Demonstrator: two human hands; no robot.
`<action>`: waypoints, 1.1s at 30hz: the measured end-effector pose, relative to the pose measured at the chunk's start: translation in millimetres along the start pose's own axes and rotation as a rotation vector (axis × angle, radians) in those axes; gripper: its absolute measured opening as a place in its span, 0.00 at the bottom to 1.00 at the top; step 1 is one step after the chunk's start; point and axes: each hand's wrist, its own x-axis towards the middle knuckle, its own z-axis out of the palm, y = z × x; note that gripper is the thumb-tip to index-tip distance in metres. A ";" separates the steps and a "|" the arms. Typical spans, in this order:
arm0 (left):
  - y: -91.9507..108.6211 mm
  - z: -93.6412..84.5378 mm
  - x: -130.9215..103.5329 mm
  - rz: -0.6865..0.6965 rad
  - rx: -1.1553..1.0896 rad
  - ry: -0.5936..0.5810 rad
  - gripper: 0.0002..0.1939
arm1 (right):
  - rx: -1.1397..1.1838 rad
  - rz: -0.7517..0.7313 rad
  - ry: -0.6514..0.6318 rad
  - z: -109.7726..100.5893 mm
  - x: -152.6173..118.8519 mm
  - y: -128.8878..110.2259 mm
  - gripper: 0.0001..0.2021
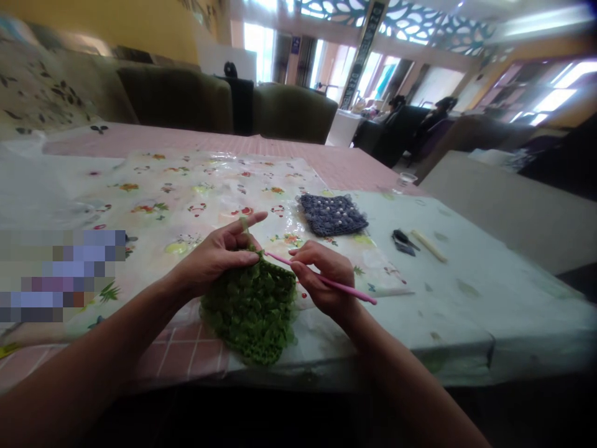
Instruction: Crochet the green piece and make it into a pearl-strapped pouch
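My left hand (217, 255) pinches the top edge of a green crocheted piece (254, 311), with its index finger stretched out and green yarn running up at that finger. The green piece hangs down at the table's front edge. My right hand (326, 274) is closed around a pink crochet hook (349, 290). The hook's tip points left and meets the top edge of the green piece beside my left thumb. Behind my right hand, a dark grey-blue crocheted piece (333, 214) with pale beads lies on the flowered cover.
Small dark scissors or clips (403, 242) and a cream stick (429, 246) lie at the right. A clear cup (407, 180) stands near the far right edge. Chairs (293, 112) line the far side; people sit beyond.
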 end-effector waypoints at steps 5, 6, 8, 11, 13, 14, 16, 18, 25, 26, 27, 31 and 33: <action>1.1 -1.5 0.1 0.007 -0.014 0.011 0.40 | 0.003 -0.015 -0.018 -0.7 -0.5 -1.1 0.09; 1.0 -1.7 0.3 0.009 -0.016 0.015 0.40 | 0.002 -0.016 -0.018 -0.7 -0.5 -1.3 0.09; 0.3 -1.8 0.6 0.012 -0.020 0.030 0.40 | 0.002 -0.022 -0.019 -0.6 -0.5 -1.6 0.09; -1.8 -1.4 1.1 0.019 -0.012 0.040 0.37 | 0.006 -0.037 -0.022 -0.2 -0.5 -1.3 0.09; -3.5 -0.9 1.2 0.019 0.010 0.036 0.34 | 0.001 -0.039 -0.016 0.1 -0.6 -1.1 0.09; -4.3 -0.7 1.1 0.016 0.021 0.034 0.32 | -0.005 -0.035 -0.011 0.3 -0.7 -1.0 0.09; -5.8 -0.5 0.8 -0.004 0.034 0.031 0.26 | -0.009 -0.030 -0.006 0.5 -0.9 -0.9 0.09; -7.1 -0.7 0.2 -0.034 0.034 0.025 0.21 | -0.004 -0.028 -0.010 0.6 -1.1 -0.7 0.08; -10.3 -1.1 -1.1 -0.080 0.048 0.063 0.10 | -0.047 -0.076 -0.003 2.4 -1.6 1.6 0.07; -10.3 -0.9 -1.1 -0.076 0.054 0.066 0.10 | -0.057 -0.085 -0.007 2.4 -1.6 1.7 0.07; -10.1 -0.7 -1.0 -0.072 0.063 0.068 0.10 | -0.063 -0.095 -0.011 2.4 -1.5 1.7 0.06; -8.9 0.1 -0.9 -0.070 0.111 0.067 0.09 | -0.055 -0.096 -0.038 1.2 -0.2 0.7 0.07; -8.7 0.4 -0.8 -0.065 0.140 0.062 0.09 | -0.043 -0.073 -0.046 1.5 0.2 0.1 0.08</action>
